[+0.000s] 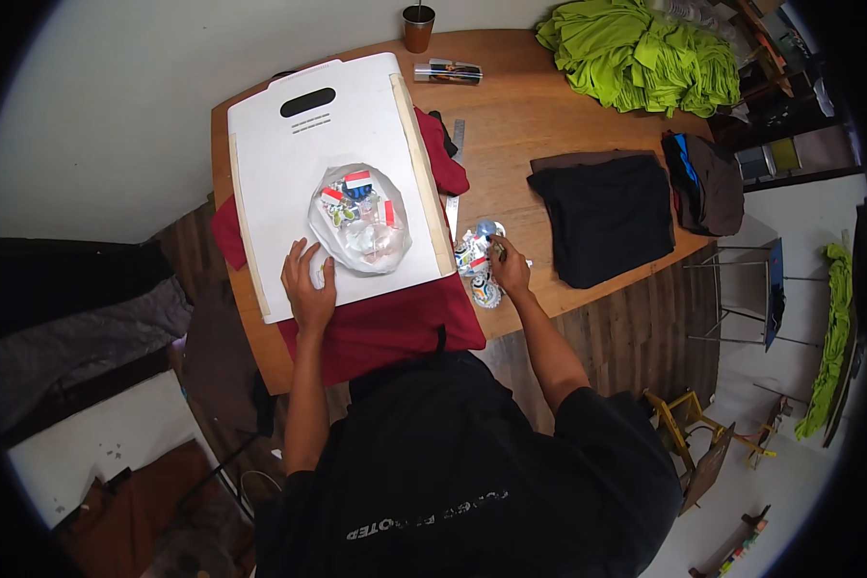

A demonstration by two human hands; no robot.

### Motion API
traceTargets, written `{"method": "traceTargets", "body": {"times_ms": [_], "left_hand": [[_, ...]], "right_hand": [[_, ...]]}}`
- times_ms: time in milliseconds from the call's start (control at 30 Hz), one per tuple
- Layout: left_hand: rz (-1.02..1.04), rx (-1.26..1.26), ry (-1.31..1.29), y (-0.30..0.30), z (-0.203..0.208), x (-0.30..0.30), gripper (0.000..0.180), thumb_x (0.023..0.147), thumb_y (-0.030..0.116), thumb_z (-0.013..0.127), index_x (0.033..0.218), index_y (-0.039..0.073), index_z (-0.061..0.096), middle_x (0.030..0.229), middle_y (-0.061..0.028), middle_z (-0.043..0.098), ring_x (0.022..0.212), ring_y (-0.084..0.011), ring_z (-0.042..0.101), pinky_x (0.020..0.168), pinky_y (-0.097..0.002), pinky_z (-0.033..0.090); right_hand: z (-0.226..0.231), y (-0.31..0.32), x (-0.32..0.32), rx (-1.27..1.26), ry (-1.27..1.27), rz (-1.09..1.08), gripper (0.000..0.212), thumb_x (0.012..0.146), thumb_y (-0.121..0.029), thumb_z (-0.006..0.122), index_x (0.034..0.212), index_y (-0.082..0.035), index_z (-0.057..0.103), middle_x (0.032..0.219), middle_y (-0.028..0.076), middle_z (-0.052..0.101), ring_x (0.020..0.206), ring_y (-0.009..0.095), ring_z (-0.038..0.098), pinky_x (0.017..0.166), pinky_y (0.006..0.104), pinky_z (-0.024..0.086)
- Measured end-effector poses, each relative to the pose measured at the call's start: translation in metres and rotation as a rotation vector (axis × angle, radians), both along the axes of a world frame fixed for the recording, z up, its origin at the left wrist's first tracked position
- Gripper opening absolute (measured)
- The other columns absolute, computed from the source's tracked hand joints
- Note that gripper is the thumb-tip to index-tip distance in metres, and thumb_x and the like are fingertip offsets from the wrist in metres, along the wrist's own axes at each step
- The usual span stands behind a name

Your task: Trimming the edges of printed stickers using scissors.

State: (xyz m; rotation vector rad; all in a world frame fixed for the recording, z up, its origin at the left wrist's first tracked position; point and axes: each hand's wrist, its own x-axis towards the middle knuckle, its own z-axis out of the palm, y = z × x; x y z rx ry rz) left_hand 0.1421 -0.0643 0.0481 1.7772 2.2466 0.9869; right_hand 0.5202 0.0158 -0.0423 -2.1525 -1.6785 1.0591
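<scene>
A clear plastic bag (395, 252) with printed pieces, some red and white, sits open-mouthed on a white board (260, 193). My left hand (308, 281) rests on the board at the bag's near left edge, thumb and fingers apart, the thumb close to the plastic. To the right of the board, a small pile of colourful printed cut-outs, like stickers or transfers (485, 289), lies on the wooden table. My right hand (511, 268) is over that pile with its fingers curled together; what they pinch is hidden. Under the board spreads a dark red garment (385, 332).
A folded black garment (607, 222) lies on the table (496, 125) at right, with a dark cap-like bundle (708, 183) beyond. Lime-green cloth (636, 58) is heaped at the far right. A brown cup (418, 31) and a shiny roll (448, 72) stand behind the board.
</scene>
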Motion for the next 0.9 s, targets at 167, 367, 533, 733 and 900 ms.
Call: {"method": "traceTargets", "body": {"times_ms": [167, 367, 533, 733, 900], "left_hand": [[0.000, 0.006, 0.003, 0.000, 0.002, 0.000, 0.031, 0.091, 0.017, 0.066, 0.119, 0.004, 0.062, 0.137, -0.0125, 0.051, 0.134, -0.0321, 0.042, 0.109, -0.0465, 0.033], [0.009, 0.007, 0.006, -0.001, 0.000, -0.001, 0.030, 0.090, 0.017, 0.066, 0.118, 0.003, 0.062, 0.137, -0.0124, 0.052, 0.133, -0.0323, 0.043, 0.109, -0.0464, 0.033], [0.006, 0.000, 0.007, 0.001, 0.002, -0.002, 0.031, 0.090, 0.016, 0.066, 0.118, 0.003, 0.062, 0.137, -0.0123, 0.052, 0.133, -0.0323, 0.043, 0.109, -0.0465, 0.033], [0.011, -0.002, 0.011, -0.001, -0.001, -0.001, 0.031, 0.090, 0.015, 0.066, 0.118, 0.003, 0.062, 0.136, -0.0125, 0.052, 0.133, -0.0324, 0.043, 0.109, -0.0470, 0.033], [0.005, -0.013, -0.005, 0.000, -0.003, -0.001, 0.031, 0.089, 0.015, 0.067, 0.118, 0.003, 0.062, 0.136, -0.0128, 0.052, 0.133, -0.0326, 0.043, 0.109, -0.0474, 0.033]], "right_hand": [[0.002, 0.002, 0.000, 0.216, -0.131, 0.224, 0.033, 0.091, -0.030, 0.062, 0.122, -0.020, 0.064, 0.090, 0.018, 0.071, 0.085, 0.036, 0.069, 0.072, 0.0459, 0.053], [0.004, 0.011, 0.002, 0.077, -0.094, 0.017, 0.045, 0.089, -0.034, 0.063, 0.133, -0.022, 0.057, 0.104, 0.020, 0.070, 0.098, 0.039, 0.066, 0.084, 0.0478, 0.052], [-0.003, 0.017, -0.001, 0.117, -0.151, -0.011, 0.055, 0.086, -0.043, 0.067, 0.136, -0.025, 0.055, 0.105, 0.020, 0.070, 0.100, 0.038, 0.066, 0.085, 0.0477, 0.052], [-0.031, 0.020, 0.003, 0.176, -0.144, -0.062, 0.056, 0.080, -0.047, 0.075, 0.129, -0.023, 0.063, 0.096, 0.013, 0.073, 0.090, 0.032, 0.070, 0.078, 0.0432, 0.054], [-0.042, 0.017, 0.008, 0.313, -0.050, -0.098, 0.048, 0.080, -0.042, 0.076, 0.122, -0.019, 0.067, 0.084, 0.012, 0.071, 0.076, 0.025, 0.069, 0.069, 0.0379, 0.053]]}}
